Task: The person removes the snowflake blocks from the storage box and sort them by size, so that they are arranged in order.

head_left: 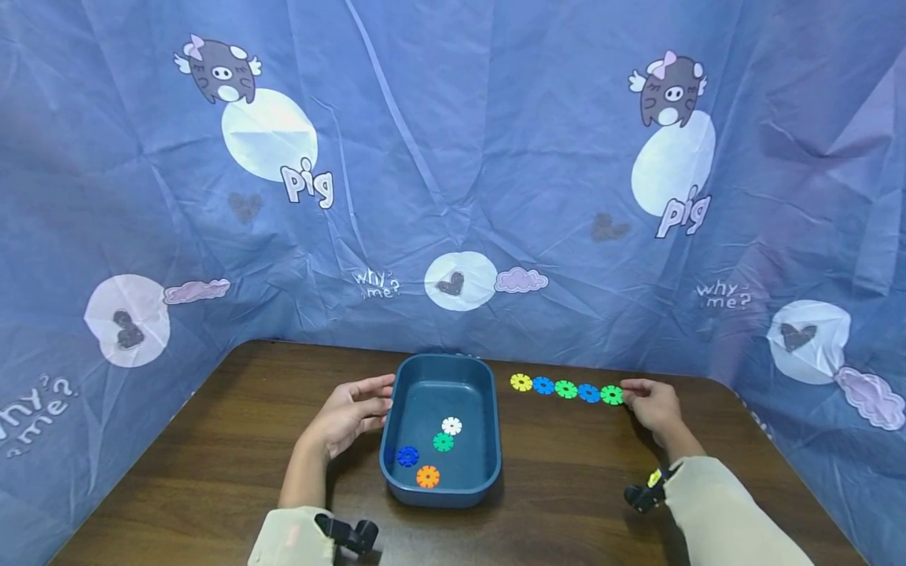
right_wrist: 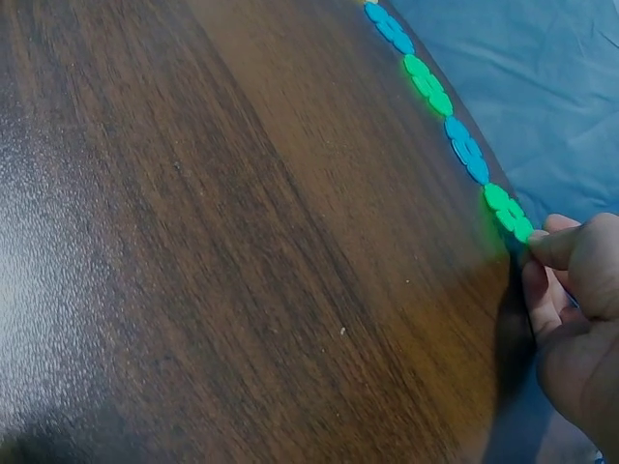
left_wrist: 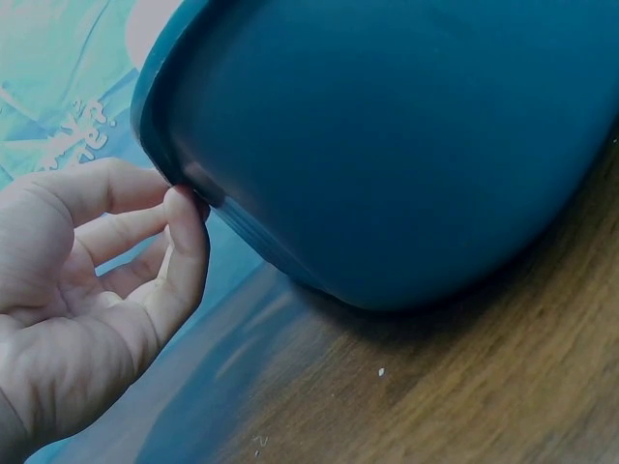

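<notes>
My left hand point(head_left: 347, 417) is at the left side of a deep blue plastic bin point(head_left: 495, 424), thumb and index finger pinching its edge in the left wrist view. Inside the bin lie a white snowflake disc point(head_left: 451, 425), a teal-green disc point(head_left: 443, 442), a dark blue disc point(head_left: 407, 456) and an orange disc point(head_left: 428, 476). To the right, my right hand point(head_left: 654, 407) pinches the outer edge of a bright green disc point(head_left: 612, 395). That disc ends a joined row with a blue disc point(head_left: 589, 393), a green disc point(head_left: 565, 389), another blue disc point(head_left: 543, 385) and a yellow disc point(head_left: 521, 382).
The brown wood-grain table point(head_left: 552, 487) carries the bin and row. Behind its far edge hangs a blue printed cloth point(head_left: 453, 196), which also encloses both sides. Black wrist mounts point(head_left: 347, 534) sit at both sleeves.
</notes>
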`<state>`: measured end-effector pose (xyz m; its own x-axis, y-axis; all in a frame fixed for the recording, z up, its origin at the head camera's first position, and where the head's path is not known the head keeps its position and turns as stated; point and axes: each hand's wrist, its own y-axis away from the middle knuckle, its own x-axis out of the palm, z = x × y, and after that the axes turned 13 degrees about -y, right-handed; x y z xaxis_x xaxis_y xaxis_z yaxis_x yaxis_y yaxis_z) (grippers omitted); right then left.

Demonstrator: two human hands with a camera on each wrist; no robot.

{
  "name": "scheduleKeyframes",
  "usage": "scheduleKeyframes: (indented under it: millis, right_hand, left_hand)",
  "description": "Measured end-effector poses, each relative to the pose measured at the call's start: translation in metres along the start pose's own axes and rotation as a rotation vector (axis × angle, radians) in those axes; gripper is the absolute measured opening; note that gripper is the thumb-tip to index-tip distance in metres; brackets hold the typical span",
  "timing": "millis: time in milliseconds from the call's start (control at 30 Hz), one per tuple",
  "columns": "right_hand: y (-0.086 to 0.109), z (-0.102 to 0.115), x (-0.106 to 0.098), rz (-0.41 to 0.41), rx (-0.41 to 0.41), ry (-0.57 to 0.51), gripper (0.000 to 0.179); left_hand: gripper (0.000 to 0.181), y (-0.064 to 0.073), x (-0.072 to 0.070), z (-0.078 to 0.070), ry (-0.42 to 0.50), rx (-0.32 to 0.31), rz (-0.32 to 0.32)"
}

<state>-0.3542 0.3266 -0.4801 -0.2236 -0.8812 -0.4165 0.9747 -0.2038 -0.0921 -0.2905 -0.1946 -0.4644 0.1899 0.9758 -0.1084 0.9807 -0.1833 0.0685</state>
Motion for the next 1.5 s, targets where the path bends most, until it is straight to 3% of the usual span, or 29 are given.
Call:
scheduleKeyframes:
  millis: [467, 733, 1100, 1400, 1500]
  right_hand:
    - [-0.003, 0.011, -0.001, 0.069, 0.008, -0.133, 0.034]
    - [-0.010, 0.040, 0.010, 0.162, -0.113, -0.132, 0.034]
    - [-0.005, 0.091, 0.050, 0.266, -0.349, 0.030, 0.027]
    - [0.010, 0.115, 0.080, 0.389, -0.402, 0.085, 0.023]
    - [0.016, 0.122, 0.088, 0.441, -0.463, 0.124, 0.022]
  left_hand:
    - [0.054, 0.000, -0.001, 0.000, -0.006, 0.000, 0.001]
    - [0.054, -0.001, 0.000, 0.001, -0.003, 0.003, 0.003]
    - [0.054, -0.001, 0.000, 0.002, 0.001, 0.007, -0.004]
    - [0.054, -0.002, 0.000, 0.002, -0.010, 0.006, 0.003]
    - [0.054, -0.002, 0.000, 0.002, -0.003, 0.009, 0.002]
